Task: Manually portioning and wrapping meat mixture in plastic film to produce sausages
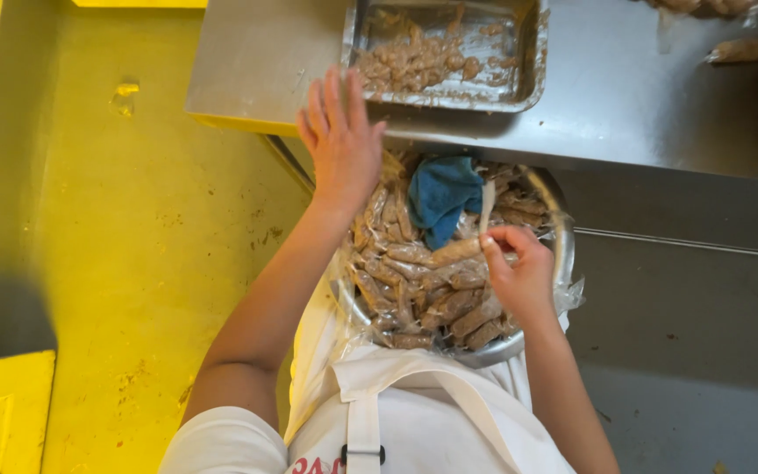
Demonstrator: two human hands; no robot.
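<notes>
Head view, looking straight down. Left hand [341, 145] open, fingers spread and flat, holding nothing; it hovers over the near edge of the steel tabletop [642, 96], just below the rectangular metal tray [532, 66]. The tray holds a heap of brownish paste lumps [410, 63] at its left end.

Right hand [517, 272] closed in a pinch; thumb and fingertips grip the end of a thin pale strip [487, 206], which stands up from the hand. What the strip is made of cannot be told.

Below the tabletop edge, close to the person's white apron [396, 412], sits a round metal bowl [561, 250] lined with clear plastic. It is full of small brown rolls wrapped in clear film [414, 281]. A crumpled blue cloth [442, 195] lies on top of the rolls, just left of the strip.

Yellow floor [133, 219] to the left.
</notes>
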